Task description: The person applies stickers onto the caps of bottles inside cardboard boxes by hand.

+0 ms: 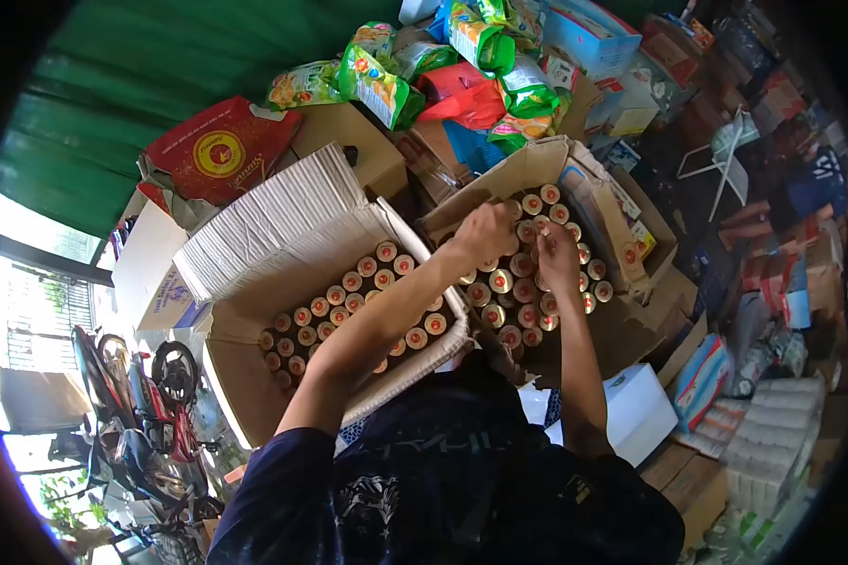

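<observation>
A green sheet (113, 113) hangs at the upper left, above parked motorbikes (151, 414). Two open cardboard boxes stand side by side in front of the person. The left box (233, 363), with a broad ribbed flap raised at its far side, holds rows of upright cans with pale rims and red centres. The right box (481, 193) holds more cans of the same look, packed close together, some redder on top than others. Beyond the right box lies a heap of green packets (372, 89), with a red bag (460, 96) among them; a red printed sheet (219, 151) with a yellow emblem lies behind the left box. A white box (639, 412) is beside the person's right arm.

The left hand (488, 232) is over the left part of the right box, its forearm crossing above the left box; its fingers are curled in, and whether they are clamped on a can cannot be told. The right hand (558, 252) is just beside it, bent down over the middle of the same box, fingertips drawn together at the tops; its grip is unclear. The right-box cans (500, 282) lie beneath and around both hands, while the left-box cans (352, 282) lie to the left, under the left forearm.
</observation>
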Demonstrator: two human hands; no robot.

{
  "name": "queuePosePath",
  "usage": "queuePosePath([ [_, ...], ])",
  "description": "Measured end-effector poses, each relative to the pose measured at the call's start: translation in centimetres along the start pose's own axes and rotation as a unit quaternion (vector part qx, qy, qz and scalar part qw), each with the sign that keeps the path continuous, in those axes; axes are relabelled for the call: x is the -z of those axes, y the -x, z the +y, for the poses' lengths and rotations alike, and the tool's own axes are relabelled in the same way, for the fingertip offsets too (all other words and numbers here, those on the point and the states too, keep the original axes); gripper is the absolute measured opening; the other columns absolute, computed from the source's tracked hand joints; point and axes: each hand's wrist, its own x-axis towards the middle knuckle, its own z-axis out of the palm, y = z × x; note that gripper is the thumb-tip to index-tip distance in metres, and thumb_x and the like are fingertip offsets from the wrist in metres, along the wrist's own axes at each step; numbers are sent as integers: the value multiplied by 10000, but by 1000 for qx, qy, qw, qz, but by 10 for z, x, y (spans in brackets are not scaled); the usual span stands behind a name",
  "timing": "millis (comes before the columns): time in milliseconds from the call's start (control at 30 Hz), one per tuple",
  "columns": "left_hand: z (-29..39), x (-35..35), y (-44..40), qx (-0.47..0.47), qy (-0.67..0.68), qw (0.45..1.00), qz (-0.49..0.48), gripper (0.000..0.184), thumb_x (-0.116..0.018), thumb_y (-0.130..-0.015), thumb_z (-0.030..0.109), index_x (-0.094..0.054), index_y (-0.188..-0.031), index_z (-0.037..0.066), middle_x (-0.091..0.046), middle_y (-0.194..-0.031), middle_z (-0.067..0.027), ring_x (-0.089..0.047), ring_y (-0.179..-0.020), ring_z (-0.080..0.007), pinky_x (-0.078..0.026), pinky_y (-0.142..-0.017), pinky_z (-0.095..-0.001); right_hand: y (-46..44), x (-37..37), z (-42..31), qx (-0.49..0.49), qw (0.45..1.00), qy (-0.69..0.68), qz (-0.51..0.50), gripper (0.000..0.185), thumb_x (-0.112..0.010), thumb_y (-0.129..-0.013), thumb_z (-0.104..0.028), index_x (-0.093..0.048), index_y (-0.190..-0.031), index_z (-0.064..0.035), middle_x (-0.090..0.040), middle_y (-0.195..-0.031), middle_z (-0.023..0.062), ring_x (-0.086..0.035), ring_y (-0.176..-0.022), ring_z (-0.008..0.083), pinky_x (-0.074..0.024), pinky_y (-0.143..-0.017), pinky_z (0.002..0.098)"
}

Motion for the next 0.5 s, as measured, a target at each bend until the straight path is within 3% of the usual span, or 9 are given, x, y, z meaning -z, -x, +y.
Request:
queuePosePath([
  [133,-12,-56,-36,33,-34,999,13,323,-583,-805,165,-561,-1078,-6,-650,-969,-260,-608,-992,-421,-495,-864,-468,-15,-20,39,-70,997,-30,-34,285,-643,-854,-124,-612,-1112,-8,-644,-1030,226,-641,-885,399,-510,-762,471],
  [200,-24,-86,-43,18,-59,997,55,350,-572,-802,158,-545,-1098,-27,-646,-961,-277,-607,-992,-427,-493,-866,-478,-13,-27,45,-29,1000,-5,-12,288,-648,-833,-131,-609,-1096,-17,-653,-973,231,-642,-854,410,-508,-745,485],
  [233,-30,-95,-45,-37,-95,991,89,354,-557,-807,141,-529,-1096,-62,-645,-924,-294,-620,-953,-435,-500,-842,-493,-12,-26,40,-27,999,1,-18,283,-640,-828,-122,-607,-1090,-20,-653,-947,232,-641,-853,410,-505,-741,488],
  [367,-30,-102,-43,8,-46,996,74,379,-558,-786,114,-520,-1101,-94,-635,-822,-306,-638,-851,-450,-506,-774,-511,-13,-23,31,-21,999,-5,-36,283,-615,-811,-99,-599,-1088,-41,-657,-881,227,-641,-857,400,-498,-730,496],
  [467,-22,-84,-43,69,-10,995,-72,439,-528,-840,194,-504,-1175,-88,-586,-1113,-350,-505,-1153,-488,-446,-943,-513,-15,-21,26,-43,998,1,-43,295,-615,-813,-98,-619,-1105,-55,-674,-900,199,-658,-856,370,-505,-736,460],
  [500,-30,-92,-43,30,21,999,-15,352,-546,-808,167,-550,-1102,-26,-604,-1015,-341,-538,-1077,-490,-460,-909,-519,-18,-19,24,-65,996,11,-60,326,-613,-825,-109,-631,-1148,-64,-684,-941,196,-672,-877,350,-515,-760,431],
])
